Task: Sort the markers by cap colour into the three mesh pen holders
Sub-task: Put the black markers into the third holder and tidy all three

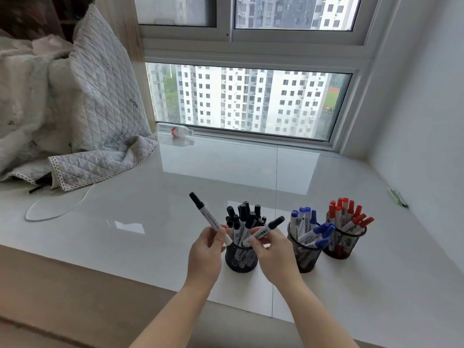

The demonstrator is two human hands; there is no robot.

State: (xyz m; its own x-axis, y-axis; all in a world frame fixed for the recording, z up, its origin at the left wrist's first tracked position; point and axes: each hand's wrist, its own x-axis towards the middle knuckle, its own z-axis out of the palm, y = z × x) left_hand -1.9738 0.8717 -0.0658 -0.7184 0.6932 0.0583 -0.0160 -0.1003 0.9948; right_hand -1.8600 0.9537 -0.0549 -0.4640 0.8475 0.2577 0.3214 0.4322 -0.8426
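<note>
Holders (pixel 241 258) of black, blue (pixel 305 254), red (pixel 342 243) markers; each hand's fingers (pixel 219 237) pinching one black-capped marker (pixel 210 218).

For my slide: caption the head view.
Left hand and right hand each hold a black marker above the black-marker holder.

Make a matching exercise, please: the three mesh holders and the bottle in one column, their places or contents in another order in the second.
Things:
1. left holder
2. middle holder
3. right holder
4. bottle

States:
A. holds red-capped markers
B. lies on its side by the window
C. holds black-capped markers
D. holds blue-capped markers

Pairs: 1-C, 2-D, 3-A, 4-B
</note>
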